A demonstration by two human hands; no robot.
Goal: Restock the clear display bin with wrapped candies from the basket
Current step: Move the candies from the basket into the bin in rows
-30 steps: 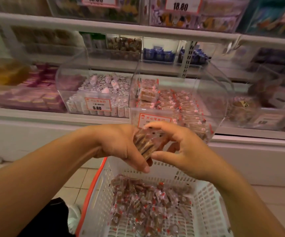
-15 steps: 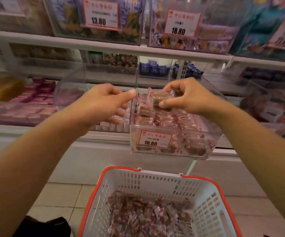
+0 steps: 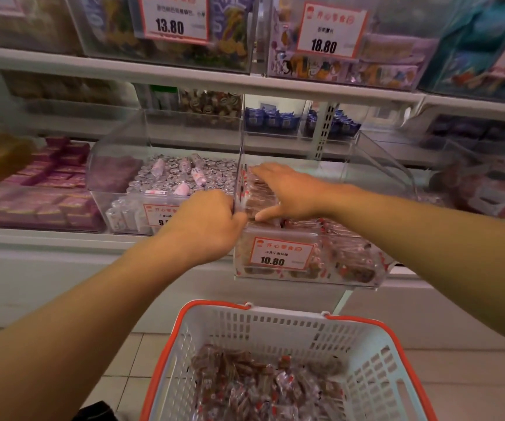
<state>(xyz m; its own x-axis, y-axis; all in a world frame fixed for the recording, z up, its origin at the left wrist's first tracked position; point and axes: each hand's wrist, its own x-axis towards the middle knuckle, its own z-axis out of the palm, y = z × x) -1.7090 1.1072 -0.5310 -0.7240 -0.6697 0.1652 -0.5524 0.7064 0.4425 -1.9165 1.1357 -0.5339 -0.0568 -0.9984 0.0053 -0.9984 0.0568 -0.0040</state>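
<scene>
A person's right hand lies with fingers spread flat on wrapped candies stacked at the left of the clear bin on a shop shelf, while the left hand curls its fingers around the bin's left wall. More candies fill the basket below.

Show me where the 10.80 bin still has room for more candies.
Free: the back right of the bin, behind the low candies and right of the right hand. Crowded: the left side, where candies stack high under that hand, with the left hand at the left wall.
</scene>
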